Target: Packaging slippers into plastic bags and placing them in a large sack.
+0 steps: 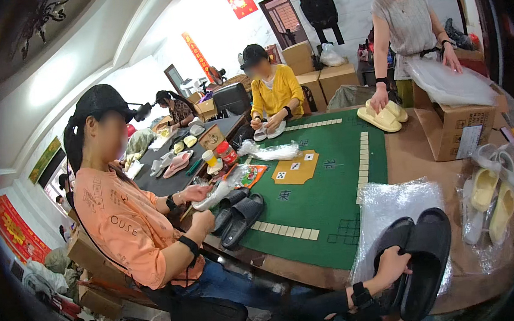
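The person's left hand grips a pair of black slippers, its fingers curled around the edge of the near slipper. The two slippers lie pressed together, soles out, at the near edge of the table, just over a clear plastic bag that lies flat there. The right hand does not show, so I cannot tell if it is open or closed.

To do this well, I think the hand should keep the two slippers tight and lined up, toe to toe. The bag is thin and slippery, so it may help to hold its mouth wide. A slow push may stop the bag from tearing.

The table has a green mat with pale tiles in rows. Yellow slippers in a bag lie to the right, near a cardboard box. A person in an orange shirt sits on the left and handles another pair of dark slippers. A person in a yellow top sits across the table. A person in a grey top stands by the box, one hand on pale yellow slippers. More boxes stand by the back wall.
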The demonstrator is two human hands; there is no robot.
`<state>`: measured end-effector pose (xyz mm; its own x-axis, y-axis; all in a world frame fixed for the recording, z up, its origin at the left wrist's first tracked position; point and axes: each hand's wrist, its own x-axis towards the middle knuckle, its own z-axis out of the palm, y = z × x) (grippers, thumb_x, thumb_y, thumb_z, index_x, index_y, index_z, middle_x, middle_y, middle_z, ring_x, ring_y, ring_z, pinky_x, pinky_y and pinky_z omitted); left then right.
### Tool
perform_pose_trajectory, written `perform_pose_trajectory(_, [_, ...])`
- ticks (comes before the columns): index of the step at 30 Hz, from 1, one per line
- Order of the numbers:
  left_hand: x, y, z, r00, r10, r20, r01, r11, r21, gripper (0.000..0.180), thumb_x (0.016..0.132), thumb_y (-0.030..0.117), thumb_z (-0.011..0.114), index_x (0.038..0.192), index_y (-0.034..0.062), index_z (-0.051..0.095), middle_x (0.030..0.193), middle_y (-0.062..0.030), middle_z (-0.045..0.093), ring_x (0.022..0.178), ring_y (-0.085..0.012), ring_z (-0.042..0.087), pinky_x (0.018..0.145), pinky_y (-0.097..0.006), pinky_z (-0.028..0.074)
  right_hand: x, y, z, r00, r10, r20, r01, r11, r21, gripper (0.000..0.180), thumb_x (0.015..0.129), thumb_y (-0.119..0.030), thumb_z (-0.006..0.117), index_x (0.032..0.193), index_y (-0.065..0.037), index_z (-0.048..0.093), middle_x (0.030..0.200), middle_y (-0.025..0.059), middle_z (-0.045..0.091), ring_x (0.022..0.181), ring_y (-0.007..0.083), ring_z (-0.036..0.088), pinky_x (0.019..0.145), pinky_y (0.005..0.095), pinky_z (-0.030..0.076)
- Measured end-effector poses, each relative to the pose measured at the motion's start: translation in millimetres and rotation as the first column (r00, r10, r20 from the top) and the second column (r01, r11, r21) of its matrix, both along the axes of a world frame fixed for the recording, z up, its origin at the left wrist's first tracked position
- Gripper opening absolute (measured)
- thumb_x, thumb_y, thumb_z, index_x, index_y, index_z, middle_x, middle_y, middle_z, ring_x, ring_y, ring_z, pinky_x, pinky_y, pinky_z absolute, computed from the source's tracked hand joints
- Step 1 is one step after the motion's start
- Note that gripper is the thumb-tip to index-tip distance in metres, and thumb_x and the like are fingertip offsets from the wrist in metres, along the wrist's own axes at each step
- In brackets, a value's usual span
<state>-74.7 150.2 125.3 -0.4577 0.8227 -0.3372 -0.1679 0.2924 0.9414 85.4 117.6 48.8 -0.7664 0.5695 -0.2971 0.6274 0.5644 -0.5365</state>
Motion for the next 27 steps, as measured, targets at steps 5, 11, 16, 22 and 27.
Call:
perform_pose_trajectory(5, [-1,23,-63,0.982,0.186,0.042,-0.189,0.977,0.103,0.018,0.080,0.004,0.058,0.086,-0.0110,0.052,0.071,-0.0184,0.063,0.064,-0.0235,0.068,0.057,-0.034,0.054,3,0,-29,0.960,0.046,0.276,-0.070,0.995,0.077,0.055,0.077,-0.042,0.070,0.116,-0.005,0.060,0.117,0.0187,0.057,0.113,0.0354,0.048,0.095,0.0469,0.038])
perform_pose_trajectory(11, [13,22,-45,0.970,0.212,0.120,-0.230,0.959,0.165,0.022,0.081,0.006,0.065,0.090,-0.0074,0.049,0.080,-0.0147,0.061,0.068,-0.0201,0.065,0.058,-0.030,0.051,9,11,-20,0.980,0.189,-0.069,-0.154,0.924,0.349,0.050,0.076,-0.052,0.064,0.095,-0.007,0.069,0.089,0.0127,0.066,0.090,0.0315,0.062,0.076,0.0435,0.051])
perform_pose_trajectory(16, [5,17,-42,0.969,0.124,0.213,-0.154,0.979,0.130,0.054,0.086,0.005,0.064,0.128,-0.0073,0.033,0.114,-0.0186,0.053,0.104,-0.0230,0.056,0.083,-0.030,0.048,8,15,-15,0.964,0.218,-0.151,-0.160,0.933,0.323,0.047,0.087,-0.047,0.056,0.100,-0.003,0.067,0.108,0.0186,0.063,0.112,0.0392,0.053,0.088,0.0469,0.049])
perform_pose_trajectory(22, [6,-51,-40,0.869,-0.122,-0.480,0.219,0.964,0.151,0.050,0.080,0.002,0.065,0.127,-0.0008,0.047,0.115,-0.0163,0.050,0.105,-0.0275,0.053,0.086,-0.035,0.046,29,21,-5,0.915,0.263,-0.305,-0.218,0.960,0.174,0.045,0.090,-0.036,0.057,0.121,-0.003,0.055,0.127,0.0198,0.052,0.119,0.0367,0.049,0.098,0.0413,0.042])
perform_pose_trajectory(27, [-2,-106,-59,0.720,-0.055,-0.692,0.159,0.983,0.087,0.023,0.082,0.006,0.060,0.103,0.0003,0.052,0.108,-0.0185,0.053,0.099,-0.0351,0.053,0.085,-0.041,0.044,25,19,5,0.920,0.277,-0.277,-0.237,0.956,0.171,0.034,0.089,-0.034,0.058,0.103,-0.003,0.062,0.104,0.0175,0.061,0.101,0.0348,0.057,0.085,0.0424,0.047])
